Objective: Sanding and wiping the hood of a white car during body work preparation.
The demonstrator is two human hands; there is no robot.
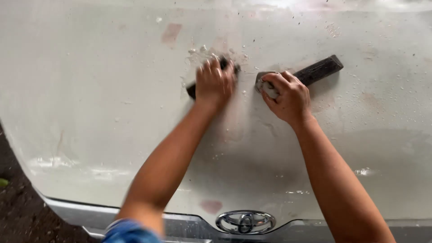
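Two bare forearms rise from the lower edge of the view, on either side of the chrome oval emblem (245, 222). Neither wrist carries a watch, band or glove, and no ring can be made out on any finger. The left hand (215, 83), up and to the left of the emblem, is smeared by motion blur, so its fingers read only as soft streaks. The right hand (288, 96), up and to the right of the emblem, is sharp, its knuckles clearly outlined. A blue sleeve (128, 231) (rumpled, possibly denim) covers the left upper arm, low and to the left of the emblem.
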